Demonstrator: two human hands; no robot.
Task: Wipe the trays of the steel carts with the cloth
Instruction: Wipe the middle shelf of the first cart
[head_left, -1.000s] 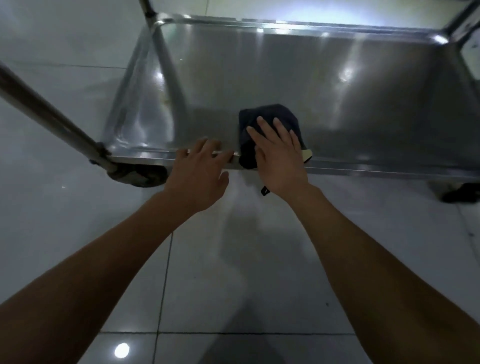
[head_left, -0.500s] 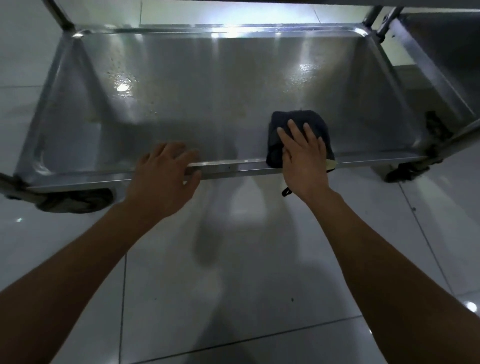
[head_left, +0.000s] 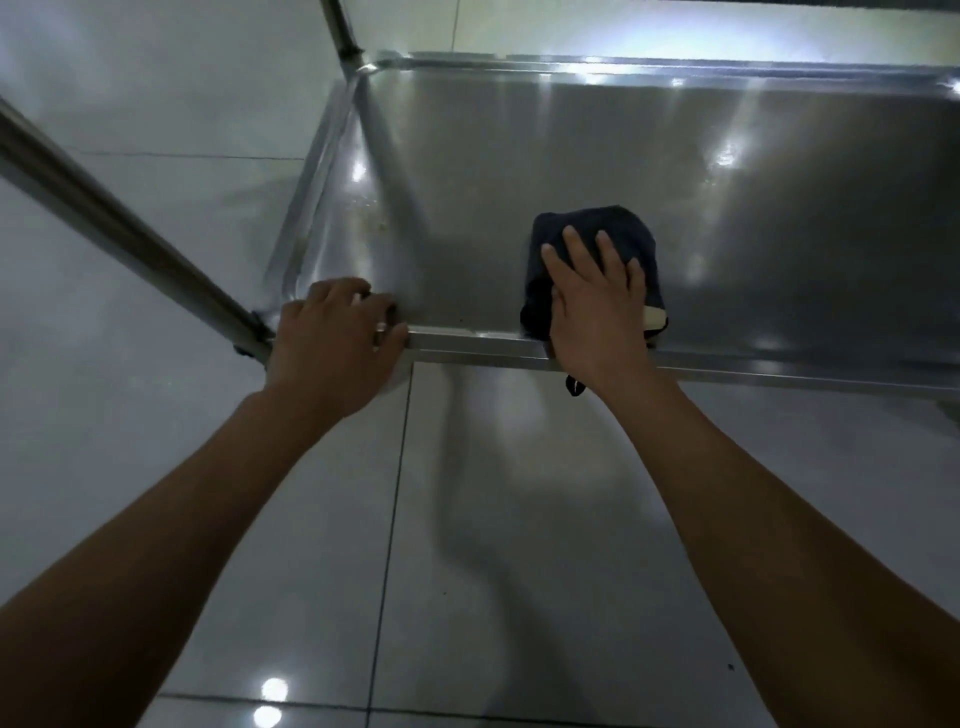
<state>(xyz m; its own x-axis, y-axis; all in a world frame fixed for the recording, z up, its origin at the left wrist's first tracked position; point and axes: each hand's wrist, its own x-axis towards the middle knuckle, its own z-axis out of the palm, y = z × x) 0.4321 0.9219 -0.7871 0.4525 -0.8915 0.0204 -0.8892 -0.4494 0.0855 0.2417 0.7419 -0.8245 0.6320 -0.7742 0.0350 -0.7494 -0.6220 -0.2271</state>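
The steel cart's lowest tray (head_left: 649, 156) fills the upper right of the view, shiny and wet-looking. A dark blue cloth (head_left: 618, 228) lies bunched on it close to the near rim. My right hand (head_left: 597, 306) presses flat on the cloth with straight, spread fingers. My left hand (head_left: 332, 338) grips the tray's near rim (head_left: 467, 345) at its left corner, fingers curled over the edge.
A slanted steel cart leg (head_left: 119, 234) runs from the left edge down to the tray corner. Another upright post (head_left: 343, 31) rises at the far left corner. White glossy floor tiles (head_left: 467, 571) lie below and around the cart.
My right hand and the cloth have slid left along the tray's near side. My left hand has shifted along the rim to the left corner. The view has swung back to the tray's left end.
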